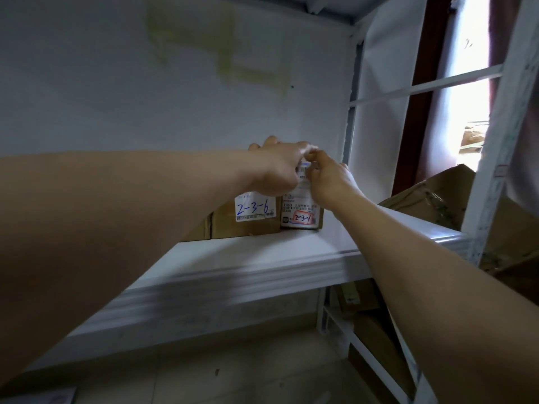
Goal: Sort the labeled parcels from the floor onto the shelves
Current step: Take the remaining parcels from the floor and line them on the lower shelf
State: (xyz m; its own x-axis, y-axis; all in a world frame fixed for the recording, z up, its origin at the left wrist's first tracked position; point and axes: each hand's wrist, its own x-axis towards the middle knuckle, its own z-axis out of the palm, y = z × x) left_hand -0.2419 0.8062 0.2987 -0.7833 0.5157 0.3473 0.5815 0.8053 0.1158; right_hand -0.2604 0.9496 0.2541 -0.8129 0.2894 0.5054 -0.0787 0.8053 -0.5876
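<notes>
Your left grip curls over the top of the 2-3-7 parcel, and your right grip pinches its right side. The parcel already stands on the shelf, touching the 2-3-6 parcel just left of your grips. This placing looks nearly done. The floor parcels are out of view. Cardboard boxes lie well right of your grips, and I judge your withdrawal unobstructed.

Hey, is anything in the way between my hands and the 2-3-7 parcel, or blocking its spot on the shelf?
Nothing visible. The left hand and right hand are on the 2-3-7 parcel, which stands on the white shelf right of the 2-3-6 parcel.
</notes>
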